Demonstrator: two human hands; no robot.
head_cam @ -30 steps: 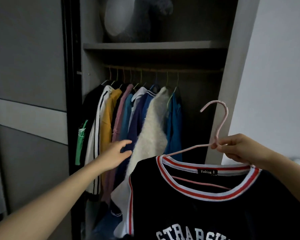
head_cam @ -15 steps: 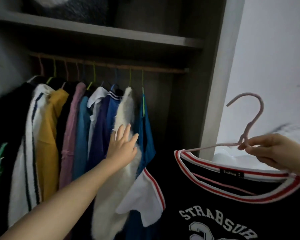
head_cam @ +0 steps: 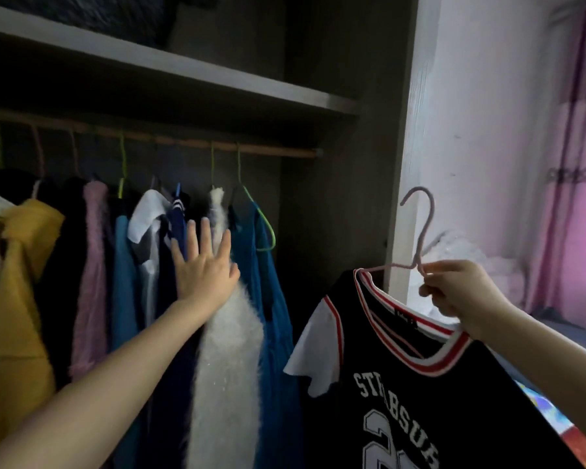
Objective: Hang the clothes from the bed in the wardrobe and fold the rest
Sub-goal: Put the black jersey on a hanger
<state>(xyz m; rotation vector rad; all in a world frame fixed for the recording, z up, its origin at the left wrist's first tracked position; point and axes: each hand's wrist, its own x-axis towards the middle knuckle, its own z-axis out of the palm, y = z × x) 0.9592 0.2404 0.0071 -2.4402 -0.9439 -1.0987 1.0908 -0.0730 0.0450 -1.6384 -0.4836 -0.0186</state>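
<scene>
Both hands are busy at the open wardrobe, one carrying and one clearing room. Nearest, at 5 o'clock, the black jersey (head_cam: pixel 437 401) hangs by its red-and-white collar from the pink hanger (head_cam: pixel 421 245). It is outside the wardrobe, in front of the right side panel (head_cam: pixel 403 164), and not yet hung.

The step in hand looks to be making a gap and hooking the jersey on. To do it well, I judge, the hanger should stay level so the collar does not slide off. The hung clothes should be pushed toward 9 o'clock, along with the blue garment (head_cam: pixel 271 316) just right of the palm. That would widen the bare stretch of rail (head_cam: pixel 285 152) at 12 o'clock. The hook then has to rise over the rail yet stay under the shelf (head_cam: pixel 217 79), where room looks tight.

At 4 o'clock the right hand (head_cam: pixel 460 289) has its fingers curled round the wire and pinches it at the base of the hook. Farther in, at 8 o'clock, the left hand (head_cam: pixel 205 275) holds nothing. It is flat, with fingers straight and spread, pressing on the white fluffy garment (head_cam: pixel 227 367).
</scene>
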